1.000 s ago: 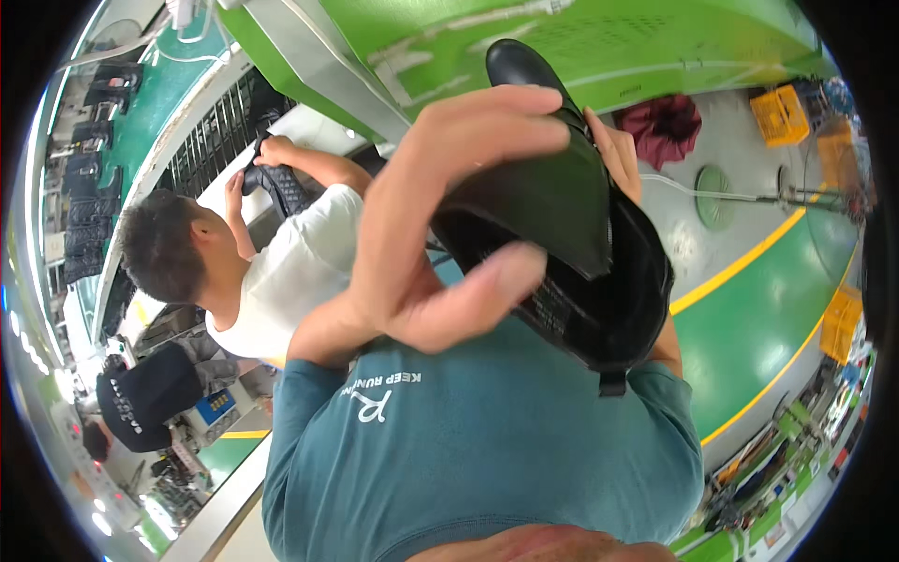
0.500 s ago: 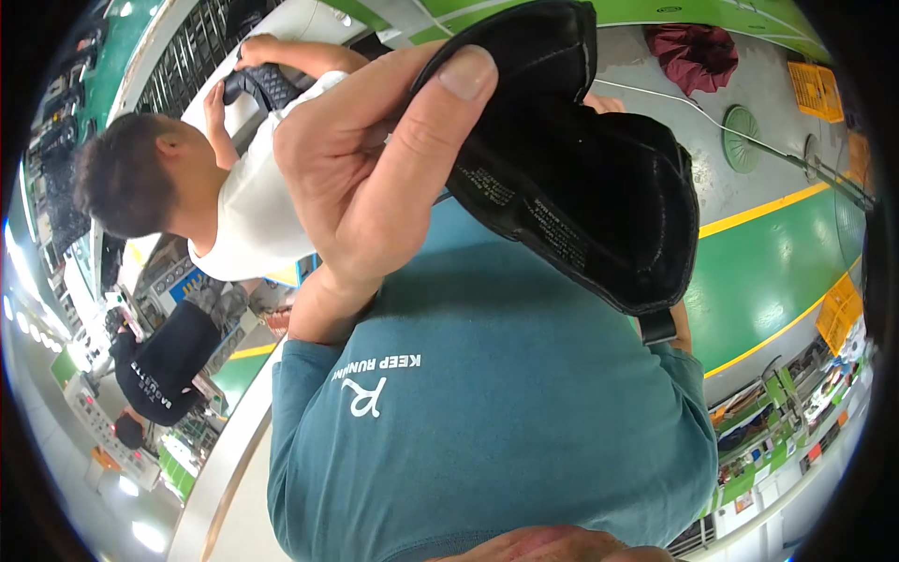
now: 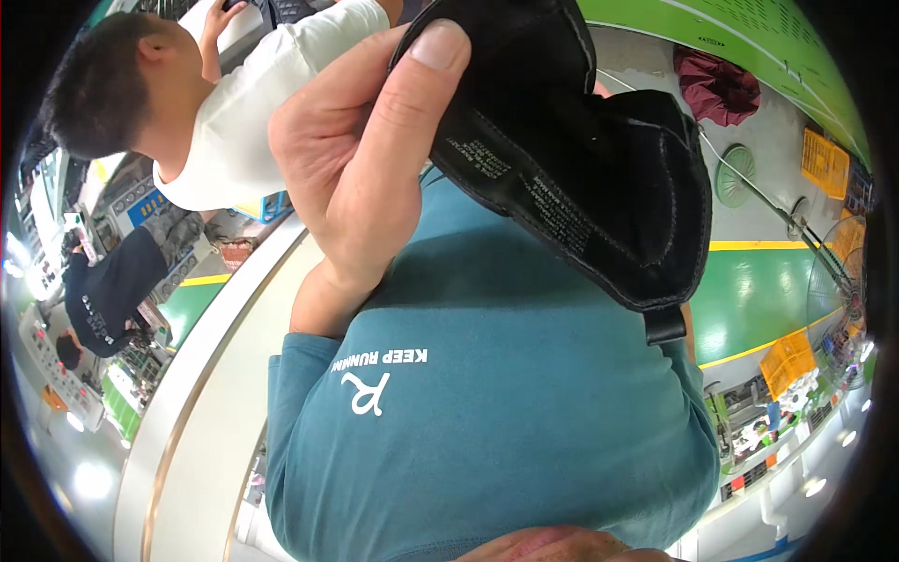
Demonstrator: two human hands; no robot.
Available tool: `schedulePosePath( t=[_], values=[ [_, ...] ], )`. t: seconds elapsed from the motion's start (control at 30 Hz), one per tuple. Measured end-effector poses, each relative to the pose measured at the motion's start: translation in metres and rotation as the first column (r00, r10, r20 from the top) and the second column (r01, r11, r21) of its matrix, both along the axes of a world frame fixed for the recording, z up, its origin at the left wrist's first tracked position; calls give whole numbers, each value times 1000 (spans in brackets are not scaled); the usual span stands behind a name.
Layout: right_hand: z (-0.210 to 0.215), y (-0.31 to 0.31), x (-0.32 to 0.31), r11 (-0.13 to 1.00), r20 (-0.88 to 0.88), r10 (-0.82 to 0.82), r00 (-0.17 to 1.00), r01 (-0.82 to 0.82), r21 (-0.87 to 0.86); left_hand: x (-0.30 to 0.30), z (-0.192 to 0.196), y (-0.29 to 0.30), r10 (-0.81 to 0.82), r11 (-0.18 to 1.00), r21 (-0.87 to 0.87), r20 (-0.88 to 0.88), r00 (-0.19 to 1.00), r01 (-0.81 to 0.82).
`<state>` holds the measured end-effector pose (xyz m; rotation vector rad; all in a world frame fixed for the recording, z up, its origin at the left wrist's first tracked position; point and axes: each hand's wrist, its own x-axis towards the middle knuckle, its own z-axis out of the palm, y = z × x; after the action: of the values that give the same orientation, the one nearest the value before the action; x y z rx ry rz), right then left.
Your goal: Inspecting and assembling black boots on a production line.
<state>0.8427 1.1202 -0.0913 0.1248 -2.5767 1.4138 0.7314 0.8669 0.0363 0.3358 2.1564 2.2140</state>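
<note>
Indoors, a black shoe (image 3: 646, 192) is held up in front of a teal shirt (image 3: 496, 412), with its dark lining turned to view and a short black loop (image 3: 666, 325) left hanging at its lower end. One upper edge is pinched in the grip of the left hand (image 3: 361, 178), the thumb (image 3: 412, 103) being laid flat against the lining. Most of the right hand (image 3: 600, 89) is covered by the shoe, only a sliver being shown past it, so the state of its grip cannot be told. Rows of small pale print (image 3: 562, 220) are borne by the lining. At upper left, a co-worker in a white shirt (image 3: 253, 131) is seen; below, a person in dark clothing (image 3: 112, 290) is glimpsed beyond a pale counter (image 3: 220, 403). At right, a maroon cloth (image 3: 716, 86), a round green piece (image 3: 736, 175) and an orange crate (image 3: 825, 162) are spread across the floor (image 3: 763, 217), overlooked by a green machine (image 3: 730, 37)
</note>
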Motion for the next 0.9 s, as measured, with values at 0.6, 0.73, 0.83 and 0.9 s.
schedulePosePath(
  t=[0.6, 0.73, 0.83, 0.9],
  values=[
    [9, 15, 15, 994, 204, 8, 979, 14, -109, -47, 41, 79, -713, 697, -319, -217, 667, 642],
    [-80, 33, 71, 961, 441, -187, 878, 256, -102, -141, 102, 129, -456, 878, -415, -577, 678, 237],
    [-66, 45, 78, 917, 431, -327, 841, 393, -72, -277, 161, 162, -51, 949, -248, -731, 680, -195],
    [-62, 53, 78, 878, 435, -388, 812, 469, -92, -362, 197, 178, 148, 829, -202, -820, 553, -521]
  ],
)
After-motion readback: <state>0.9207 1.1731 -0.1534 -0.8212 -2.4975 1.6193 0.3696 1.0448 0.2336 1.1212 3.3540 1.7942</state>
